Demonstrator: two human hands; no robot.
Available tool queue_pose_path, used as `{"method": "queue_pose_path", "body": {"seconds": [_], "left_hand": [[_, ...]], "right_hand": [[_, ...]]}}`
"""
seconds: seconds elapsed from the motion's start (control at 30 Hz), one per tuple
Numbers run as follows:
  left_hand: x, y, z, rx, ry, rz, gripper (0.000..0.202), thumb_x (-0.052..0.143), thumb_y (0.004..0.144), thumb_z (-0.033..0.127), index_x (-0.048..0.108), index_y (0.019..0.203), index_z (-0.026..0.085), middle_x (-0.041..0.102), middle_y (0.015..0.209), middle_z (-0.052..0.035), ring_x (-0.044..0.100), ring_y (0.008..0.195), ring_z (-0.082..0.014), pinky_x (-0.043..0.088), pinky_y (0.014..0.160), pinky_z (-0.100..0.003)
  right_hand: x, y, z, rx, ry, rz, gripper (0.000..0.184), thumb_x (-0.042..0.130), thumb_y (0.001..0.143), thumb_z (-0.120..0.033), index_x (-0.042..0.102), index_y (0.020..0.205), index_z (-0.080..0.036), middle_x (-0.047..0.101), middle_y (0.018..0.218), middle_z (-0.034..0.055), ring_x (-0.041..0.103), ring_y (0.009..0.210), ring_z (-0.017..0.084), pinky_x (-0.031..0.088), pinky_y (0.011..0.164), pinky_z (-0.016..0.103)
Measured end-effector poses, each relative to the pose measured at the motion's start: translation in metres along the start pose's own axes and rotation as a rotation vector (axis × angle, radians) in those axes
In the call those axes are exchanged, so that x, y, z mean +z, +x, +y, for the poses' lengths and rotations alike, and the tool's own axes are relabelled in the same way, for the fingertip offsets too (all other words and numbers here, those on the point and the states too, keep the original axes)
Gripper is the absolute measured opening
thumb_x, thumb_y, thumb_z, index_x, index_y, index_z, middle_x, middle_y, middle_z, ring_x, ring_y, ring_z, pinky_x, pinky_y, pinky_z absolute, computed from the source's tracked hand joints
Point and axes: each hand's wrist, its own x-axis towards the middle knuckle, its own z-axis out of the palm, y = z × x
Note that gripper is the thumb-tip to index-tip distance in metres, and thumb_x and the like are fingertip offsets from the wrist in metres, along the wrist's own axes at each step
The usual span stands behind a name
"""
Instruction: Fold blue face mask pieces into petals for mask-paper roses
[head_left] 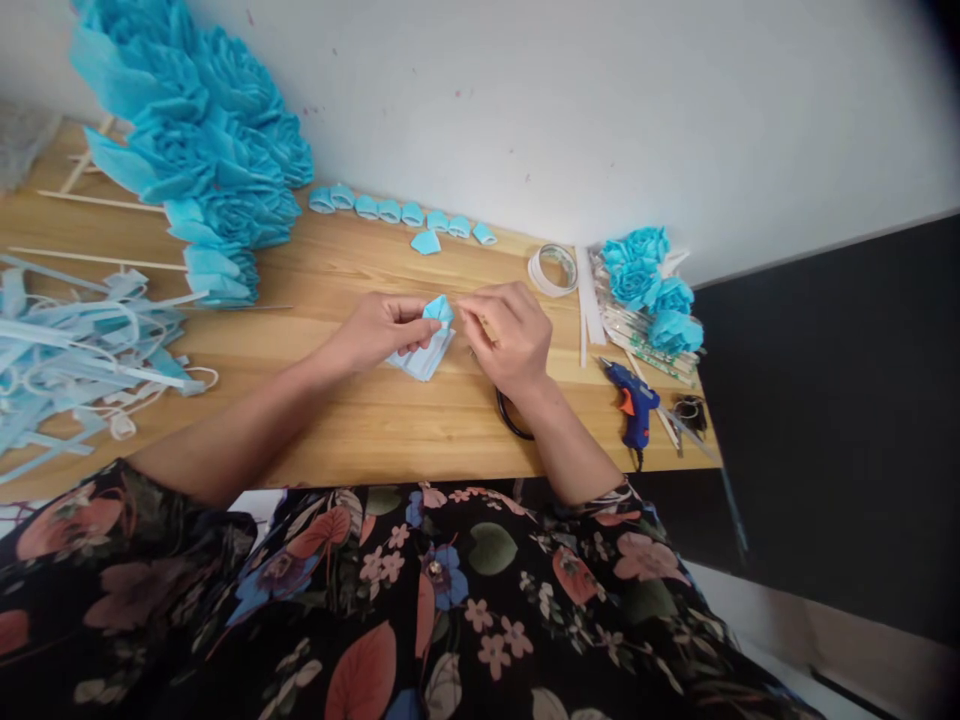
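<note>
My left hand [375, 330] and my right hand [506, 335] meet at the middle of the wooden table [360, 420]. Both pinch a small folded light blue paper piece [439, 310], the fingers closed on it from either side. Under it lies a thin stack of light blue paper squares [424, 358], which my left fingers also rest on. A row of several folded blue paper petals [397, 212] lines the wall behind, with one more petal [426, 242] lying just in front of the row.
A heap of blue paper flowers on sticks [210, 140] fills the back left, blue paper strips [67, 350] the left edge. At the right are a tape roll [553, 270], finished blue roses on sticks [649, 290], a blue glue gun [634, 405] and scissors [690, 415].
</note>
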Motion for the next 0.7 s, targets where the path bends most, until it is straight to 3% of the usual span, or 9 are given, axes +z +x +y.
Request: {"method": "queue_pose_path", "body": {"seconds": [0.37, 0.53, 0.7], "left_hand": [[0.001, -0.001, 0.005, -0.023, -0.007, -0.042, 0.024, 0.067, 0.084, 0.029, 0.06, 0.065, 0.017, 0.058, 0.058, 0.0022, 0.049, 0.048, -0.0078, 0.039, 0.049, -0.022], [0.0, -0.001, 0.004, -0.013, -0.015, -0.047, 0.024, 0.068, 0.084, 0.03, 0.06, 0.066, 0.016, 0.058, 0.058, 0.002, 0.049, 0.049, -0.0073, 0.039, 0.049, -0.02], [-0.001, -0.001, 0.006, -0.015, -0.014, -0.053, 0.025, 0.07, 0.082, 0.033, 0.061, 0.066, 0.016, 0.057, 0.057, 0.0021, 0.05, 0.051, -0.0069, 0.04, 0.05, -0.018]], "right_hand": [[0.005, -0.008, 0.007, -0.026, -0.101, -0.022, 0.023, 0.054, 0.101, -0.03, 0.077, 0.103, -0.028, 0.075, 0.103, 0.0086, 0.066, 0.099, 0.026, 0.054, 0.09, 0.046], [0.007, -0.009, 0.01, -0.102, -0.167, 0.017, 0.024, 0.053, 0.102, -0.027, 0.076, 0.101, -0.026, 0.075, 0.099, 0.0074, 0.067, 0.095, 0.023, 0.054, 0.085, 0.041], [0.01, -0.009, 0.012, -0.272, -0.269, 0.111, 0.022, 0.054, 0.102, -0.021, 0.075, 0.102, -0.025, 0.074, 0.094, 0.0044, 0.067, 0.089, 0.019, 0.053, 0.077, 0.035]]}}
